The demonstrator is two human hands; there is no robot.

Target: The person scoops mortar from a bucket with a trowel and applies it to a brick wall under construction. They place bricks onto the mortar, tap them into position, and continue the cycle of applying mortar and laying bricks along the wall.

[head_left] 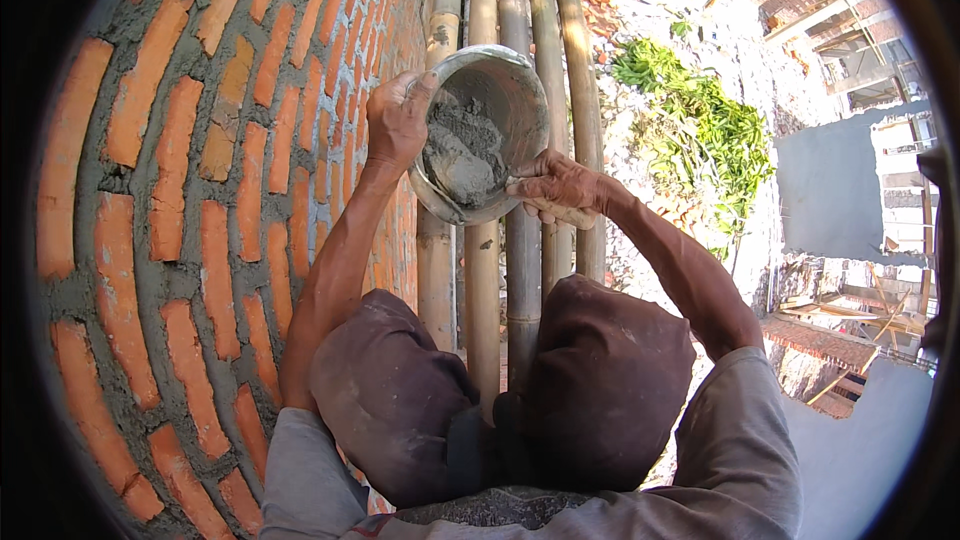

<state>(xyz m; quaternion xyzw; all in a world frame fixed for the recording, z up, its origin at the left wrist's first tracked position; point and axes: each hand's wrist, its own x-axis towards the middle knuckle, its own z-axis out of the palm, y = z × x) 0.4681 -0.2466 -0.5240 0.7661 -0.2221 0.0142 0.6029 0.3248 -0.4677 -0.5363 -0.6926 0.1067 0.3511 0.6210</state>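
A round bucket (pixel 530 105) with grey, mortar-smeared walls is held between my two hands, its mouth tipped toward me. Wet grey mortar (pixel 470 140) lies inside it, heaped toward the left and near side. My left hand (pixel 400 118) grips the bucket's left rim. On the lower right rim, my right hand (pixel 558 188) is closed with the thumb over the edge. The bucket is above a row of bamboo poles (pixel 520 280); whether it rests on them I cannot tell.
A brick wall (pixel 215 180) with grey mortar joints rises close on my left. My bent knees (pixel 605 380) are just below the bucket. Beyond the poles on the right, green plants (pixel 690 110) grow on bright, rubble-like ground, with partly built walls (pixel 825 180) farther off.
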